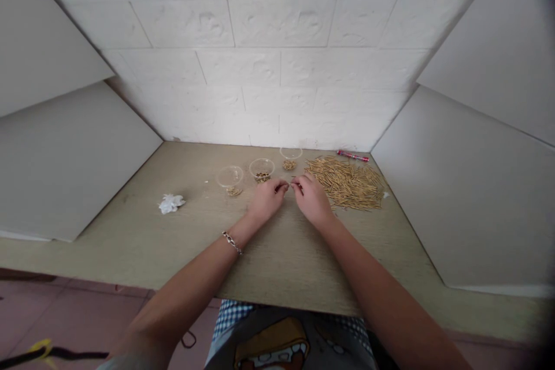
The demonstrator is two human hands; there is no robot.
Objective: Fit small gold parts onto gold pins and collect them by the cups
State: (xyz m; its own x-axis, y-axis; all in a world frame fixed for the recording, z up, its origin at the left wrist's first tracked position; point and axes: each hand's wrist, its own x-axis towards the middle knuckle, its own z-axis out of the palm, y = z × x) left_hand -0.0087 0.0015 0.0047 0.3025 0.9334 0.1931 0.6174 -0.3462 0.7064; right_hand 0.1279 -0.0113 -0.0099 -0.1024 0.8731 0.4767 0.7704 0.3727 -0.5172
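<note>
My left hand (269, 198) and my right hand (309, 193) meet fingertip to fingertip above the middle of the table. Both are pinched closed on something too small to make out. Just right of my right hand lies a wide heap of thin gold-coloured sticks (351, 185). Behind my hands stand clear round containers: one at the left (229, 177) with small pale pieces (234, 191) by its front, one in the middle (262, 167) with darker gold pieces (262, 177), and one at the back (291, 153) with small gold pieces (289, 165).
A crumpled white tissue (171, 203) lies on the table (286, 266) at the left. A red tube-shaped packet (352, 155) is behind the heap. Grey-white panels (82, 162) flank the table on both sides, and a white brick-patterned wall (260, 81) closes the back.
</note>
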